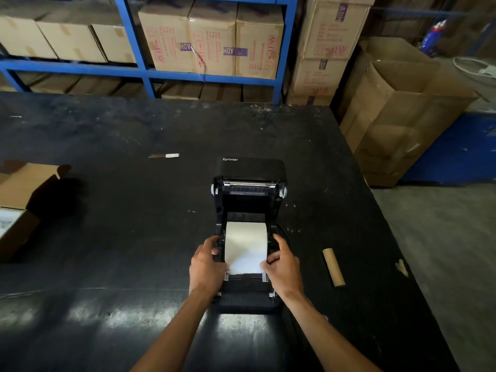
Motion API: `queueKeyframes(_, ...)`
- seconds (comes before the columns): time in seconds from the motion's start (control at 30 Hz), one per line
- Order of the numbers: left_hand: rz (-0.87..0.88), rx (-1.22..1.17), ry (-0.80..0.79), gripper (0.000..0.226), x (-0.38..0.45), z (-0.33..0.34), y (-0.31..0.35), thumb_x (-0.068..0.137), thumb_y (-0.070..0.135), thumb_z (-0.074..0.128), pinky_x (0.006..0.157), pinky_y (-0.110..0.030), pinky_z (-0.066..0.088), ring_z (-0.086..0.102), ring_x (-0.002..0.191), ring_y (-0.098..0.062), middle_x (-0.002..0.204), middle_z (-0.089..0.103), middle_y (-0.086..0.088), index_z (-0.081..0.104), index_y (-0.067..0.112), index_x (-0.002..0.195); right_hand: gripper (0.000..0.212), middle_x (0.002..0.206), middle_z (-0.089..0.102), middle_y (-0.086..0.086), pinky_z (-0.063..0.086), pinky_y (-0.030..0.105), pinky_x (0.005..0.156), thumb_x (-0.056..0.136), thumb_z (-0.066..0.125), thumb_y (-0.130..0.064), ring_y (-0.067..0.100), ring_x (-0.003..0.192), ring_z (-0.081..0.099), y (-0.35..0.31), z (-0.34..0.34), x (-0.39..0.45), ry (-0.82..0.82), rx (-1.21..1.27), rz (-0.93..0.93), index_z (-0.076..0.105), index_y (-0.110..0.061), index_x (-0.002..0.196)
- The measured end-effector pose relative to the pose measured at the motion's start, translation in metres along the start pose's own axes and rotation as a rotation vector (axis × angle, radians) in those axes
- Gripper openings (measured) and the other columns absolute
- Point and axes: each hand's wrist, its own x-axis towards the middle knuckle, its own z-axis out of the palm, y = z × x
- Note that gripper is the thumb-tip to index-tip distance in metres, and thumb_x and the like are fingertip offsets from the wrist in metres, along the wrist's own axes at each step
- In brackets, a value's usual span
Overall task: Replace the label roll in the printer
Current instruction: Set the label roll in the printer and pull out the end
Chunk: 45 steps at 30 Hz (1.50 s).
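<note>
A black Xprinter label printer (249,170) stands on the dark table with its lid swung open away from me. A white label roll (246,245) lies in its bay, its paper drawn toward the front guides. My left hand (206,267) grips the printer's left side by the roll, thumb near the paper's left edge. My right hand (281,267) holds the right side, fingers pinching the paper's lower right corner. A bare brown cardboard core (333,267) lies on the table to the right of the printer.
An open cardboard box (24,200) sits at the table's left edge. A small white strip (164,156) lies behind the printer to the left. Blue shelving (145,68) with cartons stands beyond the table; a large open carton (397,114) is off the right corner.
</note>
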Motion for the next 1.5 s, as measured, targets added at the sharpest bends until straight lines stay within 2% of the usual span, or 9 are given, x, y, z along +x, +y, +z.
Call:
queueKeyframes(0.1, 0.027, 0.038, -0.033, 0.08, 0.004, -0.002, 0.001, 0.065, 0.0, 0.076, 0.071, -0.026, 0.044, 0.058, 0.09, -0.015, 0.109, 0.061, 0.001, 0.05, 0.028, 0.136, 0.08, 0.077, 0.071, -0.006, 0.051, 0.012, 0.073, 0.079, 0.074, -0.001, 0.004, 0.074, 0.068, 0.003, -0.004, 0.003, -0.006, -0.021, -0.003, 0.038, -0.023, 0.147)
queueKeyframes(0.27, 0.104, 0.11, -0.093, 0.083, 0.009, -0.007, 0.004, 0.068, 0.0, 0.075, 0.079, -0.036, 0.05, 0.061, 0.098, -0.025, 0.114, 0.05, 0.0, 0.038, 0.035, 0.134, 0.07, 0.075, 0.072, -0.003, 0.059, 0.034, 0.082, 0.078, 0.078, -0.005, 0.008, 0.076, 0.069, 0.006, -0.011, 0.009, -0.073, -0.09, -0.004, 0.044, -0.022, 0.137)
queueKeyframes(0.47, 0.169, 0.187, -0.163, 0.089, 0.009, -0.011, 0.009, 0.07, 0.0, 0.074, 0.087, -0.051, 0.054, 0.061, 0.103, -0.036, 0.125, 0.048, -0.006, 0.028, 0.034, 0.139, 0.056, 0.074, 0.073, -0.008, 0.047, 0.013, 0.065, 0.079, 0.077, -0.009, 0.002, 0.068, 0.068, 0.01, -0.017, 0.012, -0.151, -0.16, -0.078, 0.043, -0.024, 0.121)
queueKeyframes(0.73, 0.157, 0.148, -0.142, 0.093, 0.007, -0.012, 0.009, 0.067, -0.002, 0.079, 0.089, -0.05, 0.055, 0.059, 0.101, -0.033, 0.122, 0.046, -0.009, 0.028, 0.032, 0.138, 0.047, 0.073, 0.068, -0.012, 0.058, 0.037, 0.081, 0.08, 0.077, -0.016, 0.007, 0.069, 0.069, 0.01, -0.028, 0.026, -0.323, -0.244, -0.104, 0.038, -0.028, 0.102)
queueKeyframes(0.9, 0.188, 0.187, -0.172, 0.081, 0.013, -0.011, 0.011, 0.072, -0.003, 0.075, 0.077, -0.038, 0.056, 0.058, 0.085, -0.026, 0.12, 0.041, -0.004, 0.03, 0.034, 0.128, 0.047, 0.066, 0.068, -0.016, 0.058, 0.045, 0.079, 0.077, 0.079, -0.022, 0.007, 0.071, 0.07, 0.006, -0.027, 0.032, -0.342, -0.321, -0.164, 0.036, -0.033, 0.093)
queueKeyframes(1.03, 0.203, 0.231, -0.189, 0.066, 0.015, -0.01, 0.011, 0.076, 0.003, 0.073, 0.081, -0.049, 0.056, 0.061, 0.092, -0.035, 0.118, 0.039, -0.004, 0.031, 0.026, 0.123, 0.047, 0.072, 0.074, -0.011, 0.057, 0.051, 0.077, 0.074, 0.08, -0.023, 0.016, 0.069, 0.071, 0.007, -0.032, 0.032, -0.38, -0.292, -0.16, 0.036, -0.031, 0.09)
queueKeyframes(1.23, 0.201, 0.277, -0.205, 0.066, 0.015, -0.01, 0.013, 0.076, 0.002, 0.074, 0.082, -0.05, 0.055, 0.064, 0.09, -0.039, 0.117, 0.039, -0.004, 0.03, 0.025, 0.119, 0.041, 0.087, 0.078, -0.006, 0.057, 0.046, 0.082, 0.081, 0.077, -0.02, 0.005, 0.074, 0.071, 0.004, -0.038, 0.038, -0.49, -0.37, -0.218, 0.04, -0.026, 0.096)
queueKeyframes(1.4, 0.2, 0.296, -0.201, 0.064, 0.013, -0.011, 0.012, 0.077, 0.004, 0.074, 0.08, -0.052, 0.053, 0.063, 0.084, -0.043, 0.116, 0.042, -0.007, 0.032, 0.021, 0.122, 0.037, 0.082, 0.075, -0.006, 0.057, 0.043, 0.081, 0.081, 0.073, -0.018, 0.008, 0.073, 0.07, -0.001, -0.042, 0.042, -0.547, -0.349, -0.205, 0.04, -0.025, 0.098)
queueKeyframes(1.5, 0.192, 0.334, -0.212, 0.065, 0.013, -0.012, 0.014, 0.078, 0.002, 0.074, 0.079, -0.051, 0.054, 0.064, 0.085, -0.044, 0.115, 0.042, -0.008, 0.031, 0.021, 0.124, 0.04, 0.082, 0.075, -0.001, 0.057, 0.035, 0.063, 0.076, 0.075, -0.021, 0.01, 0.07, 0.07, 0.002, -0.043, 0.037, -0.514, -0.241, -0.13, 0.042, -0.026, 0.098)
